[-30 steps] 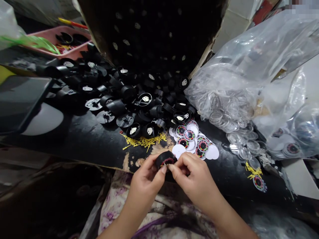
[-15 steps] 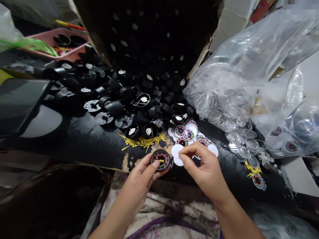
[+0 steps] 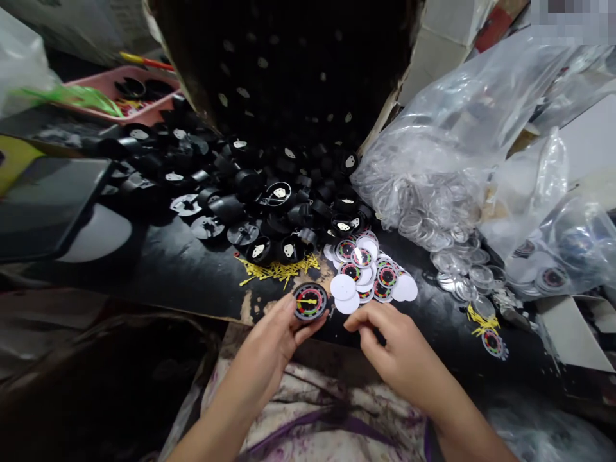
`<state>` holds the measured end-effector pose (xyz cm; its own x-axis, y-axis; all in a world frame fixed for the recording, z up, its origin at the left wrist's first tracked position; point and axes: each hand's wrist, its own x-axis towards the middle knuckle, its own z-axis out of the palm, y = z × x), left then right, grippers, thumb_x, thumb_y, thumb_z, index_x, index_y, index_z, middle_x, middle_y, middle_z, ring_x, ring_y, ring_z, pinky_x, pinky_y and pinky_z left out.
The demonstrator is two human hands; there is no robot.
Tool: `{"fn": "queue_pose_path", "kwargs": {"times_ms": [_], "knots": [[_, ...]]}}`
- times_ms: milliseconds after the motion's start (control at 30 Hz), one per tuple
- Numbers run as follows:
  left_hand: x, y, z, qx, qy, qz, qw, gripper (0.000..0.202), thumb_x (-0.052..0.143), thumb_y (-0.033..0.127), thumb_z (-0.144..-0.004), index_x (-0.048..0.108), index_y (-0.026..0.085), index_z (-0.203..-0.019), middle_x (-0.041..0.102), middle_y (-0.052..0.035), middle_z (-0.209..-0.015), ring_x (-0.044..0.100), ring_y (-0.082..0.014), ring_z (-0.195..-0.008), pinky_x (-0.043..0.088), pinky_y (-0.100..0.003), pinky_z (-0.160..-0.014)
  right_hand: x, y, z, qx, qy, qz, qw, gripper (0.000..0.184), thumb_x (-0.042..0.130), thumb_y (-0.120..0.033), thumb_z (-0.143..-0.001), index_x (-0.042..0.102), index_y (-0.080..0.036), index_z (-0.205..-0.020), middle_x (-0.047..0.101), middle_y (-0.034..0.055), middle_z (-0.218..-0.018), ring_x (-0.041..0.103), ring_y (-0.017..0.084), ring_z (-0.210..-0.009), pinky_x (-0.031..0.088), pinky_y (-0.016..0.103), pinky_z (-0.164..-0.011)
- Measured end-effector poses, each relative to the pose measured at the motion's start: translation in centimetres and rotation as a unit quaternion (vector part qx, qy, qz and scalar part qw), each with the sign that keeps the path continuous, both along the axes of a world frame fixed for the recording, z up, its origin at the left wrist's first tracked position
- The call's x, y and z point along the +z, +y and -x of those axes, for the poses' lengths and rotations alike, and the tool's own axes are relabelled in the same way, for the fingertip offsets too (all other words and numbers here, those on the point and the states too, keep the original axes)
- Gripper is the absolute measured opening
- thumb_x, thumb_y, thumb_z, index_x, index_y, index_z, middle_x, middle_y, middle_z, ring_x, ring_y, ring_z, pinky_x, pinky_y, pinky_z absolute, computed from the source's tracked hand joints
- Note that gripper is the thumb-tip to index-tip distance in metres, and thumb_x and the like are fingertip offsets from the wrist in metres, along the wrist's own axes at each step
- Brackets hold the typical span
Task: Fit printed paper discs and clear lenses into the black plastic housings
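Across the desk (image 3: pixel 192 273) I see black housings (image 3: pixel 228 208) heaped, no dials fitted; right hand (image 3: pixel 392 333) loosely curled near white discs (image 3: pixel 343 287) — pinching anything, I can't tell; left hand (image 3: pixel 267 333) grips one gauge (image 3: pixel 310 309) by the front edge — dial in, yellow pointer (image 3: pixel 307 301) on.

Your dial (image 3: pixel 310 301) looks like smooth dark plastic. Your desk (image 3: pixel 192 273) has a black, glossy top, worn to a rough, pale patch (image 3: pixel 247 307) near you. On its far side you have shiny black plastic cups (image 3: pixel 228 208); to the right, clear glossy lids (image 3: pixel 466 289) and a crinkled, filmy plastic bag (image 3: pixel 433 128). Your white discs (image 3: pixel 343 287) look smooth and matt; the near cloth (image 3: pixel 291 394) is soft and creased.
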<state>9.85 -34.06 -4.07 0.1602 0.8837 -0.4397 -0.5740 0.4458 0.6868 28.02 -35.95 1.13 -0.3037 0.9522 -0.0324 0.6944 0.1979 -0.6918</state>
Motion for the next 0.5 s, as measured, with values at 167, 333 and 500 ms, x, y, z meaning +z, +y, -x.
{"fn": "queue_pose_path", "kwargs": {"times_ms": [167, 333, 500], "knots": [[-0.4, -0.4, -0.4, -0.007, 0.032, 0.000, 0.999, 0.025, 0.069, 0.043, -0.081, 0.075, 0.024, -0.096, 0.075, -0.0041, -0.107, 0.065, -0.0292, -0.110, 0.059, -0.035, -0.086, -0.4, 1.6, 2.1, 0.016, -0.034, -0.079, 0.996, 0.017, 0.056, -0.025, -0.094, 0.063, -0.020, -0.109, 0.070, 0.0024, -0.091, 0.062, 0.019, -0.085, 0.039, 0.033, -0.080], [-2.0, -0.5, -0.4, -0.036, 0.103, -0.026, 0.994, 0.031, 0.069, 0.042, -0.081, 0.073, 0.026, -0.106, 0.073, -0.0018, -0.116, 0.060, -0.0289, -0.119, 0.053, -0.034, -0.096, -1.4, 2.7, 3.1, 0.028, -0.146, -0.161, 0.976, 0.015, 0.050, -0.019, -0.094, 0.061, -0.017, -0.086, 0.066, 0.0047, -0.081, 0.057, 0.019, -0.077, 0.034, 0.035, -0.074], [-1.5, -0.6, -1.2, -0.018, 0.054, 0.041, 0.998, 0.029, 0.073, 0.044, -0.076, 0.075, 0.027, -0.100, 0.074, -0.0028, -0.113, 0.062, -0.0301, -0.117, 0.055, -0.034, -0.093, -1.8, 3.0, 3.8, 0.004, -0.158, -0.182, 0.971, 0.016, 0.046, -0.017, -0.090, 0.057, -0.018, -0.078, 0.064, 0.0035, -0.077, 0.056, 0.018, -0.074, 0.035, 0.034, -0.073]]}}
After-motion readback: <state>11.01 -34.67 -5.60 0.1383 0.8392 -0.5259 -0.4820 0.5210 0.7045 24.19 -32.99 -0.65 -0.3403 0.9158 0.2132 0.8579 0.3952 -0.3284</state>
